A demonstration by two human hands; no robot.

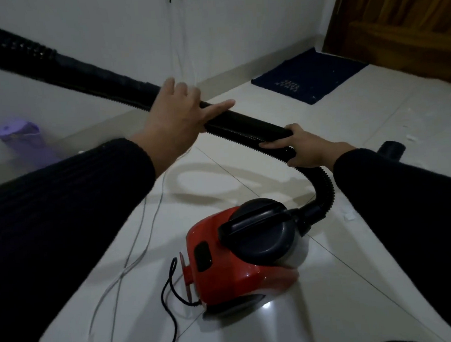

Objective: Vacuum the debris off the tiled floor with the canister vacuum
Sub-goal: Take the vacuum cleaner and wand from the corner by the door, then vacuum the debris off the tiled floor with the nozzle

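Note:
A red canister vacuum [224, 263] with a dark round lid and handle sits on the pale tiled floor [344, 282] in front of me. Its black ribbed hose [243, 127] rises from the canister's right side, bends and stretches up and left across the view. My right hand [307, 146] is shut around the hose just above the bend. My left hand [181, 112] rests over the hose further up, fingers spread and loosely wrapped on it. Small white bits of debris [350, 216] lie on the tiles to the right.
A dark blue mat [311, 75] lies by a wooden door [405, 19] at the back right. A black tube end [392, 150] pokes out behind my right sleeve. A purple object [21, 138] stands at the left wall. Thin grey cables [134, 255] and a black power cord [171, 301] trail over the floor.

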